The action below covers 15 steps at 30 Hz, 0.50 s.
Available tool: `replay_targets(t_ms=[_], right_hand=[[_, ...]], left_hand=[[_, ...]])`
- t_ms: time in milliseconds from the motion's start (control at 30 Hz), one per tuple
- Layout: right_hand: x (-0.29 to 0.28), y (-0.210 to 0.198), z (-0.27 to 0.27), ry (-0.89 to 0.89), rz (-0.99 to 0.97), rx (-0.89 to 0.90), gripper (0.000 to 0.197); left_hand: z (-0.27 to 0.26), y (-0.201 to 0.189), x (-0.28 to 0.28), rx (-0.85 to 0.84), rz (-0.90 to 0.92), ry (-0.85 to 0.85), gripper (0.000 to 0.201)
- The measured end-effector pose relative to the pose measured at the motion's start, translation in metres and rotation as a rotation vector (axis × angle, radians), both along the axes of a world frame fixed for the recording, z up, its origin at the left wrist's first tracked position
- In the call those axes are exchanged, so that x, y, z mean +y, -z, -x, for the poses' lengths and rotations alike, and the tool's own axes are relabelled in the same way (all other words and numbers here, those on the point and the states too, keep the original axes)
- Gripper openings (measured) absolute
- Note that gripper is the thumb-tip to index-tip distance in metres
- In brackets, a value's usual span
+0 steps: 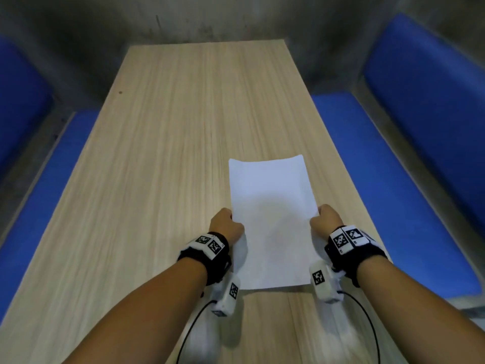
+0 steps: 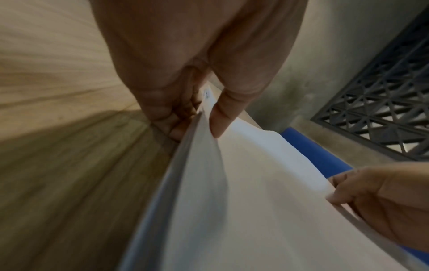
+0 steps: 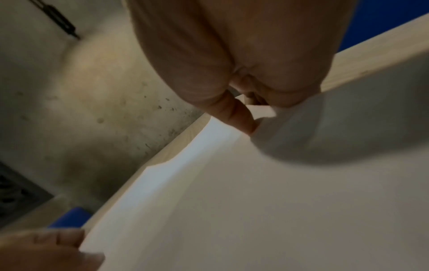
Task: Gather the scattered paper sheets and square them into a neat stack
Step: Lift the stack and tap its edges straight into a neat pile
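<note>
A stack of white paper sheets [image 1: 271,219] is held over the wooden table [image 1: 168,143], its long axis pointing away from me. My left hand [image 1: 227,224] pinches the stack's left edge, thumb on top and fingers underneath. My right hand [image 1: 325,219] pinches the right edge the same way. In the left wrist view the paper stack [image 2: 243,201] shows several layered edges under my left thumb [image 2: 220,117], with the right hand [image 2: 380,203] on the far edge. In the right wrist view the paper stack [image 3: 255,201] bows slightly under my right thumb [image 3: 239,117].
Blue cushioned benches [image 1: 393,185] run along both long sides of the table, the left one [image 1: 44,185] close to the table edge. A grey concrete wall [image 1: 210,19] closes the far end. A dark metal grille [image 2: 383,102] sits in the wall.
</note>
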State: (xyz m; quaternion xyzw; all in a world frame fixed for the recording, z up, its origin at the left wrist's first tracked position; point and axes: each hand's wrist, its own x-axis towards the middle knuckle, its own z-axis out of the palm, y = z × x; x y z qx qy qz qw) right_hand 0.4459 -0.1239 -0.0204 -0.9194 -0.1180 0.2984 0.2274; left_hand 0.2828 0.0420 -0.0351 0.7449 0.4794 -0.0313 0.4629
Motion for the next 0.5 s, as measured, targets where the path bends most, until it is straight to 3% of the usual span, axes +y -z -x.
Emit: replay_targets(t_ms=[100,200,433,500], right_hand=[[-0.002,0.002,0.005,-0.009,0.019,-0.084,0.011],[-0.007,0.006,0.005,-0.009,0.010,-0.165,0.020],[-0.011,0.011,0.008,-0.090,0.037,-0.239,0.012],[-0.010,0.010,0.009,-0.103,0.065,-0.247,0.021]], left_hand=[[-0.001,0.000,0.000,0.040,-0.087,0.020,0.012],[0.000,-0.002,0.000,0.055,-0.114,0.053,0.031],[0.002,-0.008,-0.007,0.189,-0.249,0.202,0.041],[0.001,-0.011,-0.009,0.211,-0.277,0.226,0.042]])
